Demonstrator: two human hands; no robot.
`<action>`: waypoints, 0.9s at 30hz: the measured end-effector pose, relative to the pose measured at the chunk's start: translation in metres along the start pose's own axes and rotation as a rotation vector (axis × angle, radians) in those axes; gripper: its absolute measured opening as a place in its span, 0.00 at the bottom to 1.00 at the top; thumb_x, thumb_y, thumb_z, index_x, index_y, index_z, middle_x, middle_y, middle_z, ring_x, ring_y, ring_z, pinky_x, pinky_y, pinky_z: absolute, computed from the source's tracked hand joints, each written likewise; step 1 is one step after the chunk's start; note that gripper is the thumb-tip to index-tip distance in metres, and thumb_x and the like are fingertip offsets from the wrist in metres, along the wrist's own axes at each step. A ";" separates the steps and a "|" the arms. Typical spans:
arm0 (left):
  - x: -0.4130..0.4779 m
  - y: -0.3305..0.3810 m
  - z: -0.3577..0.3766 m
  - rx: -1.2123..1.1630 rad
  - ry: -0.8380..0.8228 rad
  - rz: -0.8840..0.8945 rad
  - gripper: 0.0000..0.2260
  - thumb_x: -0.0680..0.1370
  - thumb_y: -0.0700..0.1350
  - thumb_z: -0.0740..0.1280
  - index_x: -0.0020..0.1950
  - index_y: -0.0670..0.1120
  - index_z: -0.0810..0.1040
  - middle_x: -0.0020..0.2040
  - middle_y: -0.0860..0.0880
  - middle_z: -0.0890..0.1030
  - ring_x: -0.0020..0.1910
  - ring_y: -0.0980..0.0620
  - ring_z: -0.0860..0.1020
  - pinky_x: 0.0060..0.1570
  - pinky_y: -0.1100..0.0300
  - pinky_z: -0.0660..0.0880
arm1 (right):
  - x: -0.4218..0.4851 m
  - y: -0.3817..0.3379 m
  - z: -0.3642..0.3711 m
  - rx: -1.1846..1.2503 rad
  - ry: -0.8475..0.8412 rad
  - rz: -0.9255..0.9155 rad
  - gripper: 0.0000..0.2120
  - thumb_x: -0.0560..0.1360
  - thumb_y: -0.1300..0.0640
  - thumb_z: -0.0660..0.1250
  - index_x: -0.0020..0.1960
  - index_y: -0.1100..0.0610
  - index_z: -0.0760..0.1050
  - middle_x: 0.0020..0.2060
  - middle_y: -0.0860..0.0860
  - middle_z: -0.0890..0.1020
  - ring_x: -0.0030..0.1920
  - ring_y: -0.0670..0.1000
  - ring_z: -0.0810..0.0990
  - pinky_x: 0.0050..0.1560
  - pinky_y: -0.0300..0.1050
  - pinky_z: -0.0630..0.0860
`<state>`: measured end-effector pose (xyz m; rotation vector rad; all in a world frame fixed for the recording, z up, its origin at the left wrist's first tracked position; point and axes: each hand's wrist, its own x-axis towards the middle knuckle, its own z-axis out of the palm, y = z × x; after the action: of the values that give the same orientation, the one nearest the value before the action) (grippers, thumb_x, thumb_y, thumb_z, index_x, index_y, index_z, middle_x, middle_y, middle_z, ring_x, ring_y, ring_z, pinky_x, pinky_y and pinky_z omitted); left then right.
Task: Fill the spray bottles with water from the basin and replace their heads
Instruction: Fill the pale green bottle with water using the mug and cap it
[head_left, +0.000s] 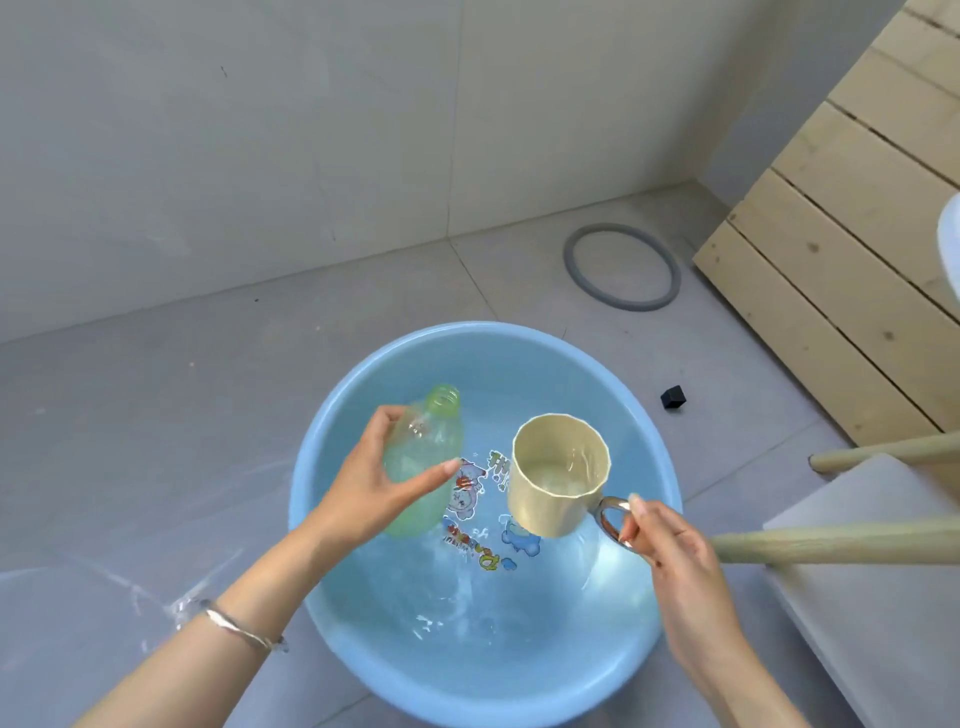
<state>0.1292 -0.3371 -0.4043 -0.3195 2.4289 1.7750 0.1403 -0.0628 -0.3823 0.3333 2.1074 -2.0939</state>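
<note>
A blue plastic basin (363, 660) stands on the grey floor with shallow water and a cartoon print on its bottom. My left hand (369, 486) grips a translucent green bottle (434, 447) by its body, above the basin's left side. The bottle has no spray head, and its open neck points up and away. My right hand (667, 540) pinches the metal handle of a cream cup (558, 486) held upright above the basin's right side. A little water lies in the cup. No spray head is in view.
A grey rubber ring (574, 270) lies on the floor behind the basin. A small black cube (674, 397) sits to the right. Wooden slats (852, 218) rise at the right, and a grey stool (878, 603) with wooden legs stands near my right hand. Wet patches mark the floor at left.
</note>
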 end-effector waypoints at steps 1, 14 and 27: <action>0.000 -0.001 0.005 0.044 -0.029 0.032 0.27 0.65 0.62 0.74 0.58 0.55 0.70 0.57 0.62 0.77 0.57 0.71 0.72 0.55 0.76 0.66 | 0.002 -0.007 -0.003 -0.003 0.021 -0.014 0.21 0.68 0.40 0.70 0.30 0.56 0.71 0.29 0.48 0.71 0.34 0.44 0.70 0.45 0.32 0.69; -0.003 -0.015 0.018 0.324 -0.180 0.169 0.34 0.61 0.74 0.68 0.62 0.61 0.68 0.57 0.66 0.75 0.56 0.63 0.74 0.55 0.68 0.69 | -0.001 -0.043 0.007 -0.276 0.058 -0.187 0.22 0.73 0.46 0.68 0.28 0.57 0.66 0.24 0.46 0.61 0.26 0.44 0.59 0.27 0.30 0.59; -0.002 -0.022 0.020 0.377 -0.164 0.200 0.38 0.62 0.72 0.69 0.67 0.55 0.69 0.63 0.62 0.75 0.63 0.60 0.72 0.63 0.60 0.69 | -0.005 -0.055 0.011 -0.473 0.073 -0.319 0.28 0.69 0.37 0.66 0.34 0.64 0.72 0.30 0.62 0.74 0.29 0.46 0.66 0.29 0.34 0.61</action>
<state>0.1359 -0.3239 -0.4303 0.1051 2.6744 1.2989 0.1300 -0.0738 -0.3282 0.0117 2.7572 -1.6523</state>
